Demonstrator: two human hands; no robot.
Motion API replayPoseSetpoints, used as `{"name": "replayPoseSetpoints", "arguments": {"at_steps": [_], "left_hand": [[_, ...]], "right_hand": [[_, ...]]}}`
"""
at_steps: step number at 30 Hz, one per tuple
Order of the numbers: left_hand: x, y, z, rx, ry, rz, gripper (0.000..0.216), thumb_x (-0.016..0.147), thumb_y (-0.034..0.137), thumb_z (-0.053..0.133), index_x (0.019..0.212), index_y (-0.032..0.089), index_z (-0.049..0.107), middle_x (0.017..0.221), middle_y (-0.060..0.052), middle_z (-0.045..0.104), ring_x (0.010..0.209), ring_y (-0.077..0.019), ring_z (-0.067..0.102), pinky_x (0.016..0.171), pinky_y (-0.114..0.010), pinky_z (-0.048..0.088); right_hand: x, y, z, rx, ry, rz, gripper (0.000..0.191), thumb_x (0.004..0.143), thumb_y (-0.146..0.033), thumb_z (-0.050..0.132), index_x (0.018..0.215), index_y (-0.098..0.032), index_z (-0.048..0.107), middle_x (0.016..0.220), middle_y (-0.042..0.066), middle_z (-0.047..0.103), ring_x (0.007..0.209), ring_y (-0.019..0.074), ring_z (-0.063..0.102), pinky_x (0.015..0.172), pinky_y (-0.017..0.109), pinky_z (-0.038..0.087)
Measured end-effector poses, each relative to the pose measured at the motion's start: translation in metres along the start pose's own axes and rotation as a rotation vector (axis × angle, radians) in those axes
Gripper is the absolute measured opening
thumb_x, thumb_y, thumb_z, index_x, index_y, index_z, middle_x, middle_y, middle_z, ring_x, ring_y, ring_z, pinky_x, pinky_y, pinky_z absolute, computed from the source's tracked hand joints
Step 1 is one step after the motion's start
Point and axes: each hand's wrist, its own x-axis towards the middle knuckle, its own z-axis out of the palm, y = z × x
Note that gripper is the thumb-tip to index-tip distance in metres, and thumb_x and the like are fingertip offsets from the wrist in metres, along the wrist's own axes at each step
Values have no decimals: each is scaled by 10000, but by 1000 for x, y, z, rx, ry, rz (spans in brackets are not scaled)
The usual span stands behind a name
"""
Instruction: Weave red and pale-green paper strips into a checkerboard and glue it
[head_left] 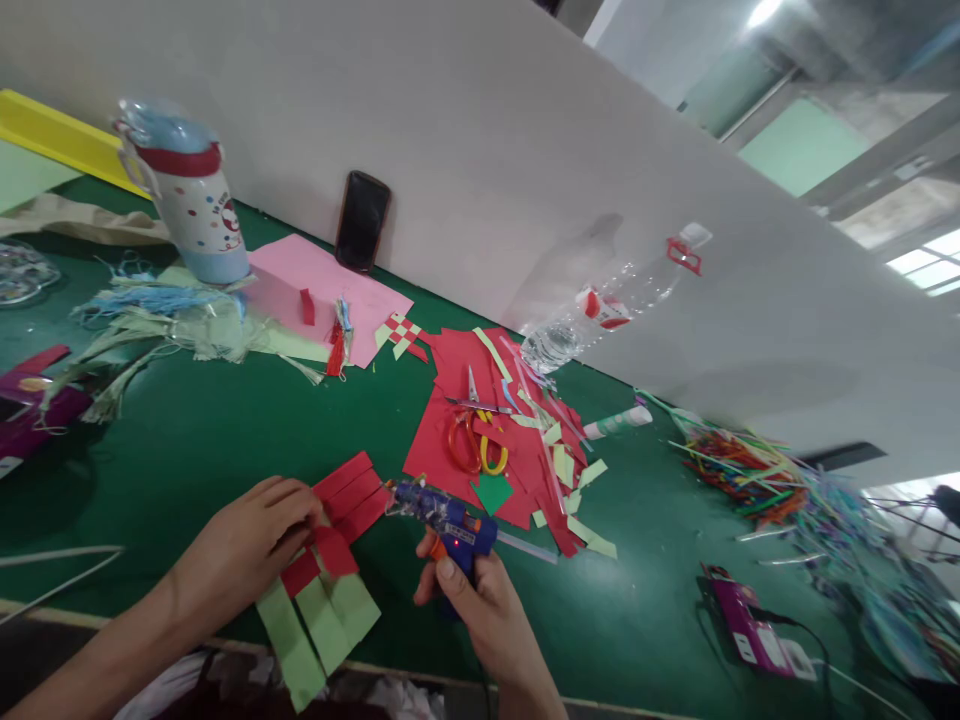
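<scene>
My right hand (472,600) grips a blue hot glue gun (450,520), its nozzle pointing left and a clear glue stick (529,547) jutting from its back. A small red light glows on its side. The nozzle is close to the red paper strips (352,495), and I cannot tell whether it touches them. My left hand (262,540) has its fingers closed on those strips, which are interwoven with light green paper strips (322,620) hanging toward the table's front edge. The left fingertips are partly hidden behind the hand and a folded red strip.
Scissors (474,440) lie on red paper (427,450) among scraps. A clear bottle (600,310), a phone (363,222) and a patterned flask (199,200) stand along the wall. Tassels (187,325) lie left; purple boxes (757,630) and coloured strips (742,475) lie right.
</scene>
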Motion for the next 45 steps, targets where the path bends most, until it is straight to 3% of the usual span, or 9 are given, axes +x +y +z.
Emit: {"name": "replayPoseSetpoints", "arguments": {"at_steps": [6, 11, 16, 20, 25, 37, 45], "left_hand": [[-16, -18, 8, 15, 153, 212, 292, 1003, 191, 412, 908, 260, 680, 1047, -44, 746, 975, -191, 663, 848, -301, 533], [-17, -20, 9, -44, 193, 267, 223, 988, 152, 475, 887, 254, 646, 1022, -25, 740, 954, -171, 653, 844, -269, 527], [-15, -13, 3, -73, 162, 260, 242, 986, 104, 460, 849, 249, 596, 1021, -13, 725, 965, -157, 641, 825, -252, 503], [-16, -10, 0, -97, 113, 226, 251, 1005, 99, 428, 845, 242, 558, 1004, -9, 700, 962, -154, 615, 814, -258, 472], [-16, -12, 2, -108, 80, 243, 227, 1024, 126, 443, 837, 236, 513, 1007, -7, 682, 959, -160, 587, 803, -267, 448], [-15, -15, 9, -108, 137, 276, 260, 995, 70, 416, 813, 231, 511, 991, -10, 689, 941, -165, 582, 796, -280, 438], [-16, -16, 11, -93, 124, 260, 254, 997, 83, 404, 828, 232, 521, 1014, -21, 694, 965, -172, 588, 804, -286, 445]], "right_hand": [[6, 3, 17, -60, -182, 83, 582, 955, -735, 531, 1007, -175, 679, 661, -14, 593, 583, 130, 523, 579, 233, 408], [10, -3, 27, -118, -194, 93, 467, 969, -658, 570, 1006, -211, 699, 714, -19, 555, 551, 125, 486, 517, 227, 411], [16, -15, 28, -206, -192, 1, 329, 978, -549, 613, 1036, -258, 755, 711, 4, 634, 729, 213, 599, 690, 283, 503], [19, -21, 29, -387, -214, -20, 355, 990, -517, 587, 1159, -251, 749, 964, 61, 736, 958, 277, 656, 909, 362, 520], [16, -33, 30, -560, -269, 53, 473, 1023, -505, 502, 1317, -176, 674, 1245, 142, 712, 1166, 306, 647, 1052, 403, 480], [17, -35, 30, -603, -292, 84, 565, 1017, -547, 477, 1386, -146, 626, 1345, 170, 680, 1271, 318, 622, 1100, 415, 460], [15, -37, 29, -589, -285, 98, 528, 1014, -548, 472, 1320, -163, 664, 1276, 145, 714, 1200, 301, 657, 1065, 397, 481]]}}
